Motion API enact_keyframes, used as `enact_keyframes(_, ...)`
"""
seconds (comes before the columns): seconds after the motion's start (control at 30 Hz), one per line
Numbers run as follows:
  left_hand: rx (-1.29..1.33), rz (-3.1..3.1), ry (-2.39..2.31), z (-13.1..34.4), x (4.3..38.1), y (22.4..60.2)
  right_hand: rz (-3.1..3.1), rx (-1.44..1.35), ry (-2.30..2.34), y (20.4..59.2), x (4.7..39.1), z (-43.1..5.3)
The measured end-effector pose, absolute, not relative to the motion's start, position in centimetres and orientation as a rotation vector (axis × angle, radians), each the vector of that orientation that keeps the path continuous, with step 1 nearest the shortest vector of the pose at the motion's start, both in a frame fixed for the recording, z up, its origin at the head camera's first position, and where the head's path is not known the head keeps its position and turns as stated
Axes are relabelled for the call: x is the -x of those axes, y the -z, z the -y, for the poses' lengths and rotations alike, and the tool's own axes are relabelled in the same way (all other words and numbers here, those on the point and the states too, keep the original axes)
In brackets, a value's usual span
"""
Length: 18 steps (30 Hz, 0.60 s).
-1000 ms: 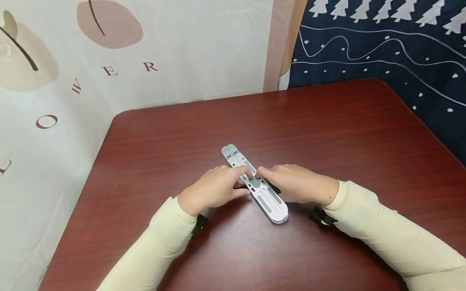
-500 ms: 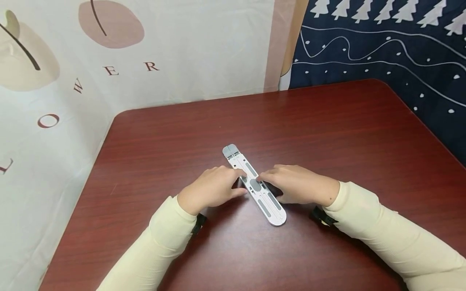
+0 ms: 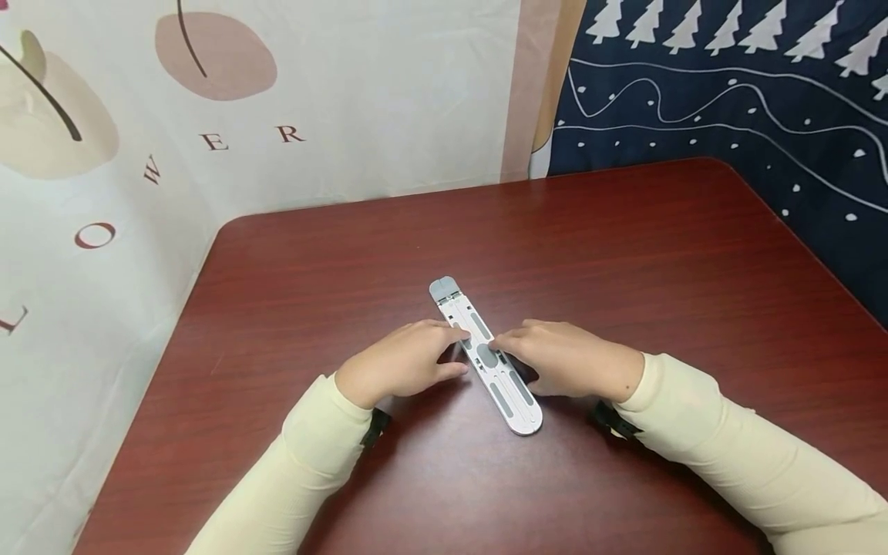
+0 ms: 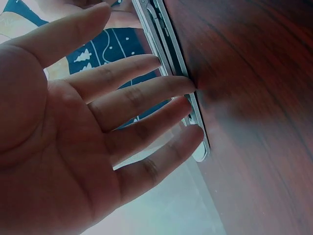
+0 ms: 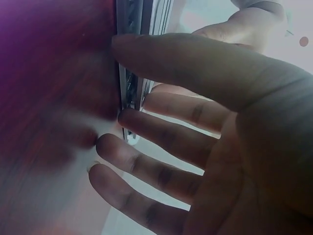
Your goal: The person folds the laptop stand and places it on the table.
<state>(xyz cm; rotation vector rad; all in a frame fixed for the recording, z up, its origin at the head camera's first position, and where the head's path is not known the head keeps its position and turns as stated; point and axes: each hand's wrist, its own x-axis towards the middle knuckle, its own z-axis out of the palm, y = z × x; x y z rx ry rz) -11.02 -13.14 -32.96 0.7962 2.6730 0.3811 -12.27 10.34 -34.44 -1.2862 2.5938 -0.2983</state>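
Observation:
A silver folded laptop stand point(image 3: 505, 385) with grey pads lies diagonally on the table. Its grey hinged end point(image 3: 444, 288) points away from me. My left hand point(image 3: 405, 358) is at its left side, index fingertip at the edge and thumb apart. In the left wrist view that hand point(image 4: 98, 132) has extended fingers, with fingertips along the stand's layered side point(image 4: 164, 39). From the right, my right hand point(image 3: 565, 358) reaches the stand with a fingertip by the round middle pad. The right wrist view shows its loosely spread fingers point(image 5: 166, 137) and the thumb along the stand's edge point(image 5: 146, 19).
The reddish-brown wooden table point(image 3: 333, 262) has rounded far corners. A pale curtain point(image 3: 388, 100) with printed letters hangs behind and to the left. A dark blue cloth point(image 3: 680, 108) with white trees hangs at the right.
The stand has settled flatter and turned slightly, its near end shifting left. My left fingers have drawn back from over its top to its edge. The right hand has barely moved.

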Motion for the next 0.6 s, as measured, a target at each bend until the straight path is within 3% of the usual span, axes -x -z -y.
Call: enact_keyframes(0.6, -0.8, -2.609, -0.405, 12.85, 11.49, 32.67, -2.703, 1.287, 0.253, 34.23, 11.69, -10.58)
